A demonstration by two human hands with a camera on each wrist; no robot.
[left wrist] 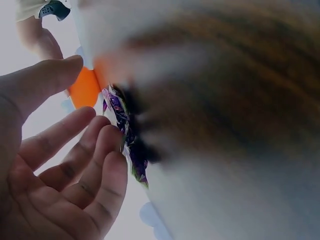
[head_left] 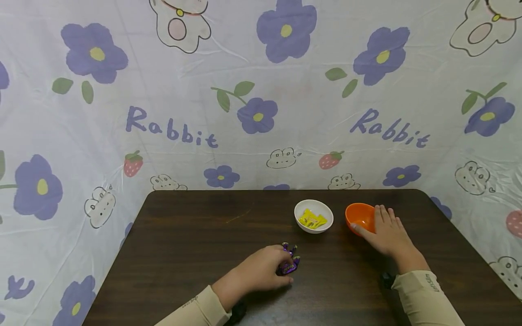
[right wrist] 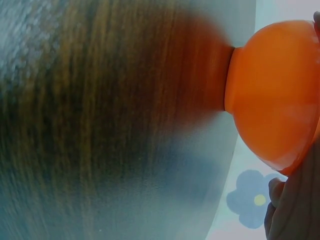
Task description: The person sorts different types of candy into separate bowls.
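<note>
My left hand (head_left: 263, 270) hovers low over the table, its fingertips right at some purple shiny wrapped pieces (head_left: 289, 266). In the left wrist view, the fingers bend loosely with the thumb held apart, and the purple wrappers (left wrist: 119, 112) lie just beyond the fingertips. An orange bowl (head_left: 362, 214) stands upright on the table. Across its right side rests my right hand (head_left: 389, 237), fingers straight and spread, thumb at the near rim. The right wrist view shows the outside of the orange bowl (right wrist: 277, 95), with the hand along its rim.
Left of the orange bowl stands a white bowl (head_left: 314, 204) holding several yellow packets (head_left: 311, 220). Everything is on a dark wood-patterned table (head_left: 183, 240). A white cloth (head_left: 302, 95) printed with flowers and rabbits hangs behind and along the sides.
</note>
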